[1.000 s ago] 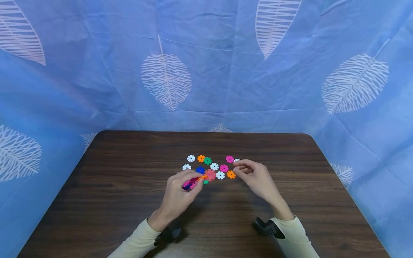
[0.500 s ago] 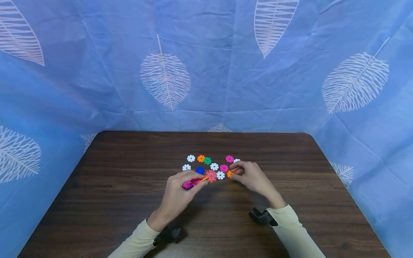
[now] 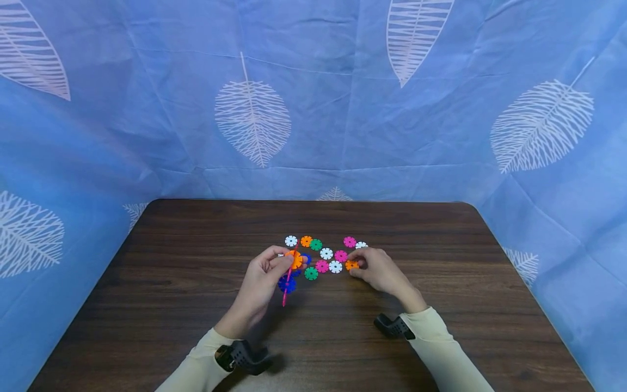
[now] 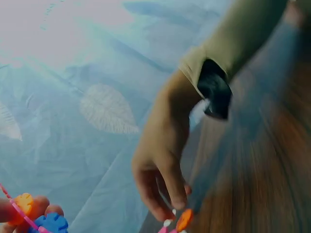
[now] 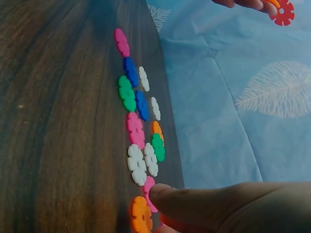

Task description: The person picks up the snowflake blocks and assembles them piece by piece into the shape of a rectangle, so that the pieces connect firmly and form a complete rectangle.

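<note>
My left hand [image 3: 262, 277] pinches an orange notched plastic disc [image 3: 294, 260] between thumb and fingers. Slim pink and red discs, seen edge-on, cross it in the head view. In the left wrist view a blue disc [image 4: 52, 223] sits right by the pink one at those fingers. A red disc [image 5: 283, 12] shows beside that hand in the right wrist view. My right hand [image 3: 384, 272] is low over the table, thumb and fingertips around a flat orange disc [image 3: 351, 265]. Its thumb overlaps a pink disc [image 5: 149, 191] in the right wrist view.
Several loose discs lie on the dark wooden table [image 3: 196, 305], among them a green one [image 3: 311, 273], a white one [image 3: 335, 267] and a pink one [image 3: 350, 241]. A blue leaf-print cloth [image 3: 313, 120] hangs behind the table's far edge.
My left hand has drawn back slightly left and turned its joined discs, so the orange one faces up and a pink table disc is uncovered. My right hand has moved down to the orange disc.
</note>
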`<state>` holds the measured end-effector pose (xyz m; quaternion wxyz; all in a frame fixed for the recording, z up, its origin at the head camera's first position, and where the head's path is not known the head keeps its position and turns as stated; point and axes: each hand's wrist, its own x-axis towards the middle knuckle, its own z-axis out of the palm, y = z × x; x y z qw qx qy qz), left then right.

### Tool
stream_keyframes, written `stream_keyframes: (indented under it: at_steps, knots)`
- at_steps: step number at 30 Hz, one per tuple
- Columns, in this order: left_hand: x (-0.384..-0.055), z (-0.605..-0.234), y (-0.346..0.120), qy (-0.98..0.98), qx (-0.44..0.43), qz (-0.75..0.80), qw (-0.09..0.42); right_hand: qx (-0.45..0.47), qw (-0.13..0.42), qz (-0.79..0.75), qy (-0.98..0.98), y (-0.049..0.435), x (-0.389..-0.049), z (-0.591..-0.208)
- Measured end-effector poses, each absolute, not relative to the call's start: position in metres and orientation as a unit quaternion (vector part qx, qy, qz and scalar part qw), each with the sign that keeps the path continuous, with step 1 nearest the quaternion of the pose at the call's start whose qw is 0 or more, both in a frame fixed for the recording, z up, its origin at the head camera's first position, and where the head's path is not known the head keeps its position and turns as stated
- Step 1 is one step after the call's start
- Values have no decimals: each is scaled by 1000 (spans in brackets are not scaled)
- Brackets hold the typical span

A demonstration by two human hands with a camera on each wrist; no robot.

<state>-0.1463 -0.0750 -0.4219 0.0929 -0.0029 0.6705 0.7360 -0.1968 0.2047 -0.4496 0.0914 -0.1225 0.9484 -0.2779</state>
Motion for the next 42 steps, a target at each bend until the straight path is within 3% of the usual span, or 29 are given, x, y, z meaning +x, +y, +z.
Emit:
stream_keyframes:
  at_steps: [15, 42]
  knots:
    - [-154, -424, -80, 469, 3, 840, 274, -159, 66, -249, 953, 202, -192, -457]
    - [-153, -418, -78, 621, -14, 747, 237, -114, 107, -266, 951, 205, -182, -455]
